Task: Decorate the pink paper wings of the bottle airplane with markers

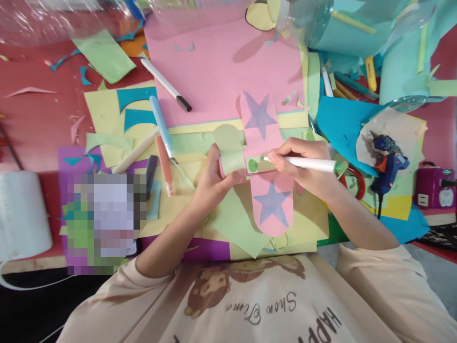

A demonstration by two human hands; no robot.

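My right hand (309, 164) grips a white marker (316, 165) with a green end, its tip close to a pale green strip beside a solid green dot (253, 166). The strip crosses the middle of a pink paper cutout (273, 228), which bears a blue-purple star above and another below. My left hand (212, 183) pinches the left side of this paper cutout between thumb and fingers. A rounded pale green flap (227, 136) sticks up there. My fingers partly hide how these pieces join.
A black-capped pen (166, 85), a blue marker (160, 126) and an orange marker (164, 164) lie left among paper scraps. A blue glue gun (387, 159) rests right, near red-handled scissors (357, 183). Clear plastic bottles (403, 71) stand or lie around the back.
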